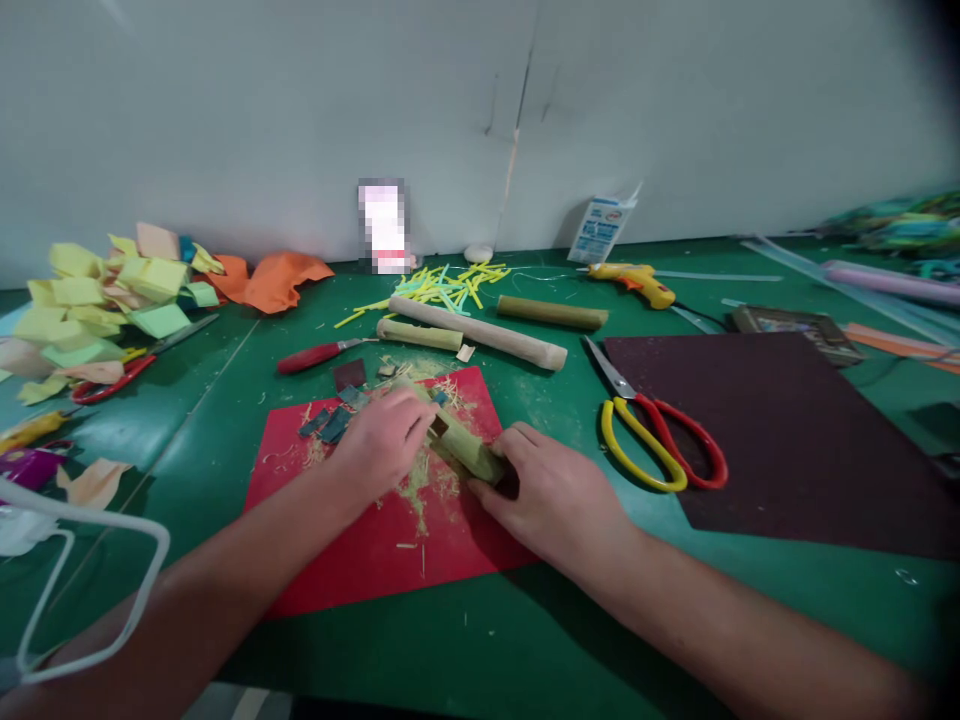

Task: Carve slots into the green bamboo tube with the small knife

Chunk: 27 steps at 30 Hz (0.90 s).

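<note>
A short green bamboo piece [466, 447] lies tilted on a red sheet [375, 560] amid pale shavings. My left hand [382, 442] is closed over its far end, pressing a small dark piece, perhaps sandpaper, against it. My right hand [551, 495] is closed round the near end of the bamboo piece. Small blue-grey scraps [330, 422] lie on the red sheet left of my left hand.
Two more bamboo pieces [420, 334] [551, 313], a wooden stick [480, 333], a red-handled knife [319, 354], yellow-and-red scissors [660, 440], a glue gun [634, 280], a dark sheet [787, 440] and a pile of paper scraps [97, 300] lie on the green table [525, 640].
</note>
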Motion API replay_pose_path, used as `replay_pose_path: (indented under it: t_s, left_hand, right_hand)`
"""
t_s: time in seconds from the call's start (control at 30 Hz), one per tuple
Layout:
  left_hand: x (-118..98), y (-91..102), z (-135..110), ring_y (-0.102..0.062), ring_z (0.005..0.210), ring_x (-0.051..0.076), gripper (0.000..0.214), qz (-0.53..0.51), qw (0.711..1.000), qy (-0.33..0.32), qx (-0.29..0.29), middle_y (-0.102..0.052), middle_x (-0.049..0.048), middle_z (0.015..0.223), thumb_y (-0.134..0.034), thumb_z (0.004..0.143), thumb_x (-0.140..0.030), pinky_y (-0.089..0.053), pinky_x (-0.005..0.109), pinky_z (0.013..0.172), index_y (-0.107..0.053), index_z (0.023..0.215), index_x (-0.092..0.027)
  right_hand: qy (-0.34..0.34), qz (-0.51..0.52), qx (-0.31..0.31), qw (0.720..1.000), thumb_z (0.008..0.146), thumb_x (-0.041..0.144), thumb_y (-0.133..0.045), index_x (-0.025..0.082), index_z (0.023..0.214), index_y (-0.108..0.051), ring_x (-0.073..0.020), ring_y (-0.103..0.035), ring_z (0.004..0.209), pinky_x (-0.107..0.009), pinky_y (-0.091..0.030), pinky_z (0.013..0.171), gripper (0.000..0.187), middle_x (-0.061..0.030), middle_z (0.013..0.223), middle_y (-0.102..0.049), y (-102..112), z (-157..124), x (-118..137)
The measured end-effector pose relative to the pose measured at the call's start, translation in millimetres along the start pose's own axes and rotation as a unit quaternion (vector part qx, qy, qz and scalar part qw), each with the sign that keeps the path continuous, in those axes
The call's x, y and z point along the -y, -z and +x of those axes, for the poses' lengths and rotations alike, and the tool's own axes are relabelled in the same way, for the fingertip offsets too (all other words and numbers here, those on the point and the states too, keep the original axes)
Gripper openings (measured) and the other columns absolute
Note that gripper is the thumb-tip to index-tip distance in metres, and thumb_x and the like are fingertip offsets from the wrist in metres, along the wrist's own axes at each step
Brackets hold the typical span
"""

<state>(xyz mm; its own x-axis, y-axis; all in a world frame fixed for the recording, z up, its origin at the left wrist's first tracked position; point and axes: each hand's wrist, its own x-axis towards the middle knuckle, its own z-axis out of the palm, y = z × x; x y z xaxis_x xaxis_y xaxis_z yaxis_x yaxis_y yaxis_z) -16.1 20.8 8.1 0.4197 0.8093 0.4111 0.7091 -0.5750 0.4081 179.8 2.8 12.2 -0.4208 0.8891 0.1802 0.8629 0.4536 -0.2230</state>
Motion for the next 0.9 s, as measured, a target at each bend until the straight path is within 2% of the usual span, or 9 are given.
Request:
replay_pose_path:
  t_s: [0.13, 0.2, 0.33, 0.4, 0.57, 0.73, 0.9]
  left_hand:
    - [-6, -2.5, -2, -0.054, 0.073, 0.014, 0.021, -0.026, 0.998, -0.025, 0.06, -0.056, 0.0043, 0.079, -0.04, 0.092, -0.02, -0.045, 0.027, 0.068, -0.06, 0.087, -0.014]
    - [-1, -1.3, -1, -0.054, 0.075, 0.014, 0.021, -0.012, 0.999, -0.025, 0.047, -0.056, 0.0046, 0.08, -0.04, 0.092, -0.02, -0.045, 0.027, 0.07, -0.06, 0.09, -0.014]
    - [17, 4.8, 4, -0.054, 0.078, 0.016, 0.02, 0.041, 0.999, 0.017, -0.021, -0.056, 0.0051, 0.08, -0.041, 0.091, -0.019, -0.044, 0.029, 0.072, -0.061, 0.087, -0.014]
    - [16, 5.1, 5, -0.054, 0.076, 0.015, 0.02, 0.039, 0.999, 0.023, -0.018, -0.055, 0.0047, 0.078, -0.042, 0.091, -0.019, -0.044, 0.029, 0.07, -0.061, 0.085, -0.013]
    - [1, -0.7, -1, -0.055, 0.076, 0.014, 0.018, -0.025, 0.999, -0.008, 0.039, -0.057, 0.0043, 0.082, -0.043, 0.091, -0.019, -0.045, 0.027, 0.07, -0.061, 0.093, -0.014]
    - [17, 1.7, 3, -0.055, 0.078, 0.014, 0.015, 0.004, 0.999, 0.017, -0.033, -0.058, 0.0035, 0.081, -0.047, 0.089, -0.019, -0.044, 0.027, 0.071, -0.062, 0.088, -0.015]
    - [22, 2.5, 5, -0.055, 0.077, 0.014, 0.015, 0.013, 0.999, 0.024, -0.034, -0.057, 0.0028, 0.08, -0.048, 0.089, -0.019, -0.044, 0.026, 0.07, -0.062, 0.088, -0.015]
  right_hand:
    - [0.006, 0.01, -0.005, 1.0, 0.076, 0.038, -0.056, 0.021, 0.076, -0.048, -0.0136, -0.051, 0.065, -0.028, -0.027, 0.052, 0.019, 0.0013, 0.076, -0.053, 0, 0, 0]
    - [0.001, 0.009, -0.005, 1.0, 0.076, 0.038, -0.057, 0.021, 0.075, -0.048, -0.0136, -0.051, 0.065, -0.028, -0.027, 0.052, 0.019, 0.0013, 0.075, -0.052, 1, 0, 0]
    - [-0.006, 0.012, 0.008, 1.0, 0.074, 0.038, -0.059, 0.021, 0.074, -0.048, -0.0136, -0.05, 0.064, -0.028, -0.027, 0.051, 0.019, 0.0015, 0.076, -0.053, 1, 1, 1]
    - [-0.005, 0.013, 0.009, 1.0, 0.074, 0.038, -0.059, 0.021, 0.075, -0.048, -0.0137, -0.05, 0.064, -0.028, -0.027, 0.051, 0.019, 0.0015, 0.076, -0.053, 1, 1, 0]
    - [0.001, 0.007, 0.006, 1.0, 0.074, 0.038, -0.058, 0.021, 0.077, -0.048, -0.0137, -0.05, 0.064, -0.028, -0.027, 0.052, 0.021, 0.0013, 0.077, -0.053, -1, 0, -1]
    - [0.0, -0.005, 0.004, 1.0, 0.075, 0.039, -0.057, 0.021, 0.076, -0.048, -0.0141, -0.05, 0.064, -0.029, -0.026, 0.052, 0.02, 0.0012, 0.076, -0.053, -2, 0, -1]
    - [0.012, -0.008, 0.001, 1.0, 0.077, 0.044, -0.052, 0.021, 0.078, -0.051, -0.0151, -0.05, 0.065, -0.029, -0.027, 0.053, 0.023, -0.0002, 0.077, -0.054, 2, -1, 0]
